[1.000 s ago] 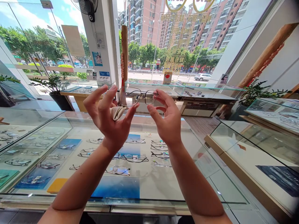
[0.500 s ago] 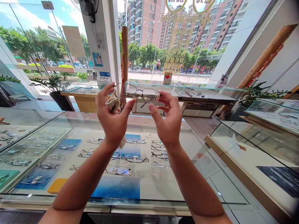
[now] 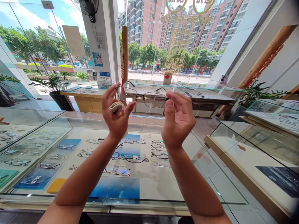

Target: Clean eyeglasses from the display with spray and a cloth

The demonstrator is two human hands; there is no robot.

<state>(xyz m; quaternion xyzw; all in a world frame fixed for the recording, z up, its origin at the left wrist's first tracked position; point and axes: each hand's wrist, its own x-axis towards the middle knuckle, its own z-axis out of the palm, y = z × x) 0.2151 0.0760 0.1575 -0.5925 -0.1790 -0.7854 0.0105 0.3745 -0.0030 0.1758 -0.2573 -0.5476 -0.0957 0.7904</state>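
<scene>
A pair of thin dark-framed eyeglasses [image 3: 140, 97] is held up between my two hands, above the glass counter. My left hand [image 3: 115, 116] pinches the frame's left end with its fingertips, the thumb near the lower rim of the left lens. Tucked in that same palm is a bunched beige cloth [image 3: 116, 108]. My right hand [image 3: 178, 119] grips the frame's right end between thumb and forefinger, the other fingers curled. Both temples are unfolded and point up and away from me; the lenses look clear.
Below my arms, a glass display counter [image 3: 163, 186] holds several rows of eyeglasses [image 3: 135, 158] and a yellow case [image 3: 56, 185]. Another glass case [image 3: 245, 146] stands at the right. Further off are a low display counter [image 3: 198, 104], potted plants [image 3: 56, 88] and large windows.
The eyeglasses have turned over, so the temples now point upward and away. Both hands have shifted slightly right, and my right hand has rotated, its fingers curling more.
</scene>
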